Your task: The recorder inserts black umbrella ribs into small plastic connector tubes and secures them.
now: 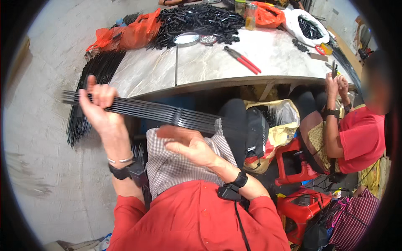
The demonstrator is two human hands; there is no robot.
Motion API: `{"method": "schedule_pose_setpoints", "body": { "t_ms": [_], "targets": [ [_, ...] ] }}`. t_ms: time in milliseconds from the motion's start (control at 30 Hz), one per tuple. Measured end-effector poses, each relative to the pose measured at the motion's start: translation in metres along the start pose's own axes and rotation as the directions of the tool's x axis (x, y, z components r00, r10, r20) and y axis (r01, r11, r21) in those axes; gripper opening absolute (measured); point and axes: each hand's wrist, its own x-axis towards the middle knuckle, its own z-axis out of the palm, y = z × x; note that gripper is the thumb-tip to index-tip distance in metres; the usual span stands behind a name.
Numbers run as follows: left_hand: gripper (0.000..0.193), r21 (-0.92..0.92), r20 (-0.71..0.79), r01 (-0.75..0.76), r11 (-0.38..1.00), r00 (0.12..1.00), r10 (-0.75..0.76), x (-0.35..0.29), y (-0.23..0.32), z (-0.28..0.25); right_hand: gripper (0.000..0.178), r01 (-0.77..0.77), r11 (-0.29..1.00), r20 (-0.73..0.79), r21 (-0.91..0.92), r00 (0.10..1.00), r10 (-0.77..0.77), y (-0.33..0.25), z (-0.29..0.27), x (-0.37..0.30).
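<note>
Above your checked cloth, slanting from between nine and ten o'clock toward the centre of the view, lies the bundle of thin black strips. Your left hand, out at that far end, has its fingers curled round the strips and grips them. Your right hand, near the centre, is open with fingers extended, just below the bundle; motion blur hides whether it touches, so you cannot count on it as support.

With the left grip set so near one end, the long free side could sag or twist, and a slack hold could let the strips fan apart or slide out. A dark band crosses them midway, but whether it binds them is unclear. Swing the left end too far toward ten o'clock and it could snag the loose black rods overhanging the table. At twelve, the heap of black parts sits well apart.
</note>
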Motion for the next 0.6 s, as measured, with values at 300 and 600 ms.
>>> {"method": "schedule_pose_setpoints", "body": {
  "t_ms": [300,600],
  "targets": [
    [0.035,0.191,-0.005,-0.149,0.97,0.988,0.153,0.013,0.041,0.016,0.031,-0.202,0.963,0.174,-0.181,0.957,0.234,0.041,-0.013,-0.041],
    [0.038,0.49,0.111,-0.223,0.843,0.975,0.193,0.004,0.022,0.035,0.016,-0.32,0.797,-0.297,-0.513,0.937,0.185,-0.022,-0.094,-0.081]
  ]
}}
